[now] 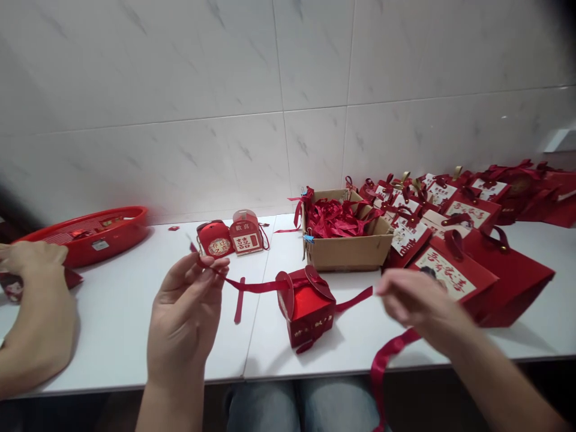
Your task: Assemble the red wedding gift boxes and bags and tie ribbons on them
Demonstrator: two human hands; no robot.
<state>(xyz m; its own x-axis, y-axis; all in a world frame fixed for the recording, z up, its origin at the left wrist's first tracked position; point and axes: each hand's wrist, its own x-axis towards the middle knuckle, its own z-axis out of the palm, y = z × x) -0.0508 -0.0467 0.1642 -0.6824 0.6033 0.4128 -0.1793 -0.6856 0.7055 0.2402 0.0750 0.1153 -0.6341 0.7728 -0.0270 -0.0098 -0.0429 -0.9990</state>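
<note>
A small red gift box (315, 312) with gold writing stands on the white table, a dark red ribbon (256, 287) running across its top under the curved flaps. My left hand (186, 306) pinches one end of that ribbon, left of the box. On the right, my right hand (416, 300), slightly blurred, is closed on the other end, whose loose tail hangs over the table edge. Both ribbon lengths look fairly straight between box and fingers. Another ribbon strip (240, 303) lies flat on the table by my left hand.
A cardboard box (348, 255) of red ribbons stands behind the gift box. Several red gift bags (450, 264) crowd the right side. Two small finished-looking boxes (245, 234) stand near the wall. At left, another person's arm (40, 324) reaches beside a red plastic basket (105, 243).
</note>
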